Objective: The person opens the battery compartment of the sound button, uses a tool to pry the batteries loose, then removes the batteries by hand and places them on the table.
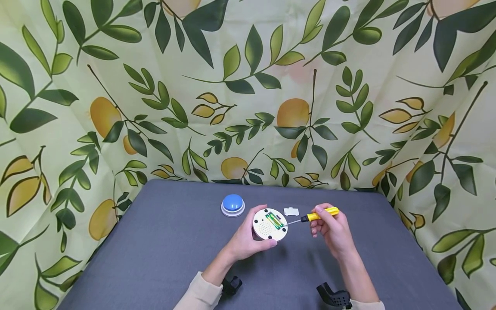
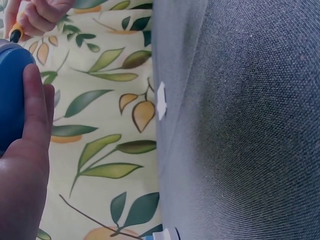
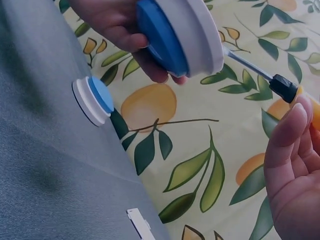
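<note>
My left hand (image 1: 245, 241) grips a round push button (image 1: 265, 229) by its rim, its white underside turned toward the head camera. Green batteries (image 1: 275, 221) show in the uncovered compartment. In the right wrist view the same button's blue dome (image 3: 162, 42) faces the left palm. My right hand (image 1: 336, 232) pinches a screwdriver (image 1: 324, 214) by its yellow handle. The metal shaft points left, and its tip meets the button's underside at the lower edge of the battery compartment. Whether the tip presses on a battery or on the casing, I cannot tell.
A second blue-and-white button (image 1: 233, 205) sits dome up on the grey table (image 1: 162, 249), left of the hands. A small white battery cover (image 1: 291, 211) lies behind the screwdriver. A leaf-and-fruit patterned cloth (image 1: 248, 103) hangs beyond the table's back edge.
</note>
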